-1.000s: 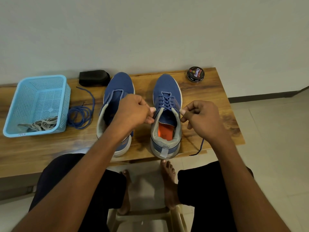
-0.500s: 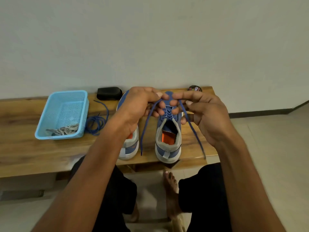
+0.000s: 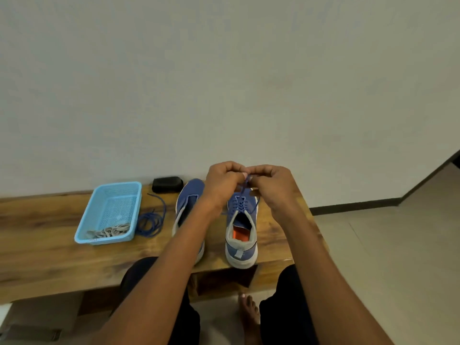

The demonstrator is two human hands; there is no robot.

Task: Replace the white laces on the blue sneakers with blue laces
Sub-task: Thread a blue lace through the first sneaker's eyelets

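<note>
Blue laces: one blue lace (image 3: 241,204) threaded through eyelets of right sneaker (image 3: 241,230), both ends pulled up above the toe
Right sneaker: upright on the wooden bench (image 3: 49,247), near right end, heel at the front edge, orange insole visible inside
Left sneaker: (image 3: 186,207) just beside right sneaker on its left, heel toward front edge, no lace visible in it, partly hidden by left forearm
Left hand: (image 3: 222,181) fingers curled, pinching a lace end above right sneaker's toe
Right hand: (image 3: 272,183) fingers curled, pinching the other lace end, fingertips touching left hand's
Spare blue lace: (image 3: 150,221) loose coil on bench between basket and left sneaker, one end trailing toward back edge
Basket: light blue plastic basket (image 3: 87,235) left of the coil, mid bench
White laces: (image 3: 109,231) heaped in basket's front corner area, look greyish
Black object: (image 3: 167,184) at back edge by the wall, behind left sneaker, kind unclear
Person: seated facing bench, dark shorts, bare foot (image 3: 249,312) on floor below front edge
</note>
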